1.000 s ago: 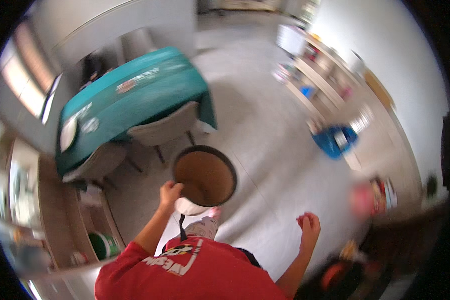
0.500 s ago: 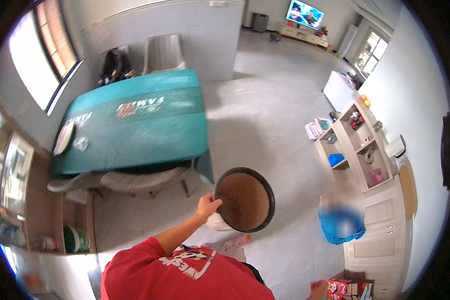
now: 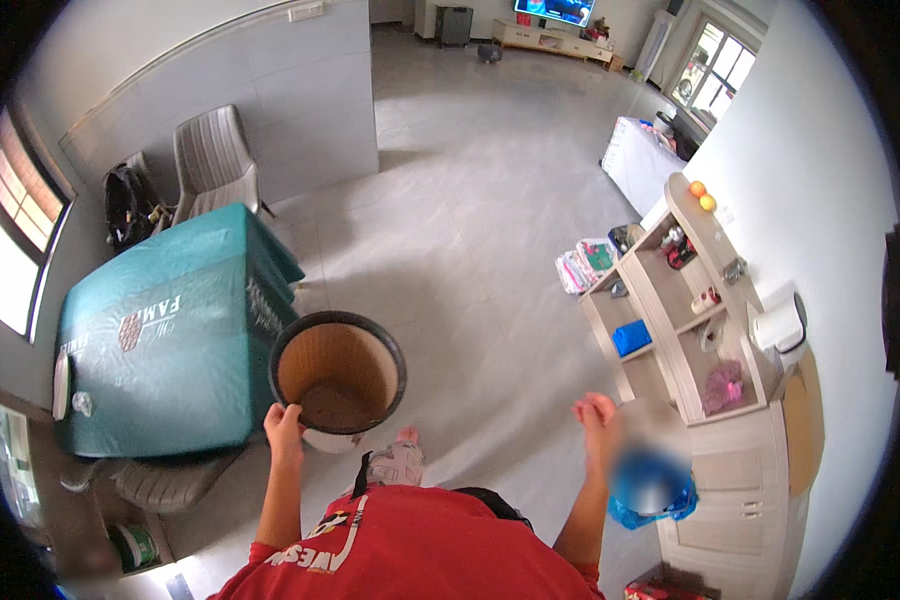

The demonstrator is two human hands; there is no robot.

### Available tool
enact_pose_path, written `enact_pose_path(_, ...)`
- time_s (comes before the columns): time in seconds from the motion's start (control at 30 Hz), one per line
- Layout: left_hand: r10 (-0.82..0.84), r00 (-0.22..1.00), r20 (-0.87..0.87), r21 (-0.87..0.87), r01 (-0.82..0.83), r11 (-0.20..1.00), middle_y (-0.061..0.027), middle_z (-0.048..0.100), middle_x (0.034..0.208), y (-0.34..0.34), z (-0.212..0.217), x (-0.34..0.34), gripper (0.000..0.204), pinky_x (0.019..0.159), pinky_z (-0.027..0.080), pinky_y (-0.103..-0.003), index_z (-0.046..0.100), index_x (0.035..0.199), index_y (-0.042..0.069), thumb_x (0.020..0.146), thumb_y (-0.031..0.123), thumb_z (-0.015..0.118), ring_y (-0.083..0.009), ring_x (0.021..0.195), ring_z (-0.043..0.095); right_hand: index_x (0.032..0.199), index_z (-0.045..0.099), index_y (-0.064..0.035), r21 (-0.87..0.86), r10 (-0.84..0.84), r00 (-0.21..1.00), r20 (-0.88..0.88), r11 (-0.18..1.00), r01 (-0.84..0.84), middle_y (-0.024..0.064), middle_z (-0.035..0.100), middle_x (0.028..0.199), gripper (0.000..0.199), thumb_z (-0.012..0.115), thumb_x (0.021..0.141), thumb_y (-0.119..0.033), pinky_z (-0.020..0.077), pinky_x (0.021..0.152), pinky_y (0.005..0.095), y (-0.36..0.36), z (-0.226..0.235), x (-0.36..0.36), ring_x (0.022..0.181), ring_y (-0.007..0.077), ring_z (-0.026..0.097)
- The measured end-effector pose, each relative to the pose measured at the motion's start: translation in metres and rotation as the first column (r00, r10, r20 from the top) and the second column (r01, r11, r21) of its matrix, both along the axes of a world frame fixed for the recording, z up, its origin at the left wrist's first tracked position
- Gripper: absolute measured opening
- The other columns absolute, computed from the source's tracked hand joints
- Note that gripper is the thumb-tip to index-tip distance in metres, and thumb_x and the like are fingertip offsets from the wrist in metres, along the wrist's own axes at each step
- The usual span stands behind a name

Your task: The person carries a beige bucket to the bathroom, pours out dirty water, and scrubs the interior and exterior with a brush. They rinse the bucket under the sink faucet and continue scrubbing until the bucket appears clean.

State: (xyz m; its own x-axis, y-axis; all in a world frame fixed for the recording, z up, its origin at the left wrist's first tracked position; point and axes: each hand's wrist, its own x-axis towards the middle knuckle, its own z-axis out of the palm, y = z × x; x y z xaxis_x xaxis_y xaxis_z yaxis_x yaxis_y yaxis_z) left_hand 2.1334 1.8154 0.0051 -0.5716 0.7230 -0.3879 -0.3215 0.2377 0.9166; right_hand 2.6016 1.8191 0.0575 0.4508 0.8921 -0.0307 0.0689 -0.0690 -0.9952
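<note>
My left hand (image 3: 284, 428) grips the near-left rim of a round waste bin (image 3: 338, 373). The bin has a black rim and a brown inside, and its mouth is tipped up toward me, with nothing seen inside. My right hand (image 3: 596, 412) is raised to the right with loosely bent fingers, open and holding nothing. Close beside that hand, lower right, a blue plastic bag (image 3: 625, 512) hangs around a blurred shape. The bin is held over the floor, near the right end of the table with a green cloth.
The green-covered table (image 3: 170, 400) stands on the left, with a grey chair (image 3: 213, 160) behind it. Along the right wall runs a wooden shelf unit (image 3: 660, 330) with small items and two orange fruits (image 3: 702, 195) on top. Stacked papers (image 3: 585, 265) lie beside it on the floor.
My view has turned to the right and the table now sits further left. The bin, still in my left hand, has shifted left in view. My right hand has risen into sight.
</note>
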Motion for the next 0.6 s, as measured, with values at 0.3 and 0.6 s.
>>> enact_pose_path(0.3, 0.19, 0.981, -0.038, -0.003, -0.19, 0.982, 0.0032, 0.038, 0.054, 0.255, -0.07, 0.015, 0.022, 0.04, 0.034, -0.022, 0.035, 0.063, 0.013, 0.071, 0.005, 0.054, -0.0068, 0.04, 0.036, 0.095, 0.053, 0.0026, -0.102, 0.142, 0.979, 0.147, 0.986, -0.128, 0.0102, 0.059, 0.084, 0.016, 0.043, 0.083, 0.003, 0.0497, 0.07, 0.0274, 0.268, -0.011, 0.083, 0.075, 0.0166, 0.06)
enact_pose_path(0.6, 0.277, 0.961, -0.016, -0.048, -0.277, 0.96, 0.0018, 0.037, 0.054, 0.53, -0.083, 0.063, 0.02, 0.044, 0.037, -0.023, 0.037, 0.065, 0.011, 0.075, 0.008, 0.054, -0.0086, 0.043, 0.036, 0.088, 0.057, -0.002, -0.1, -0.411, 0.9, 0.145, 0.899, 0.426, 0.0057, 0.058, 0.074, 0.028, 0.038, 0.069, 0.008, 0.0461, 0.057, 0.0201, 0.435, -0.02, 0.255, 0.065, 0.0126, 0.057)
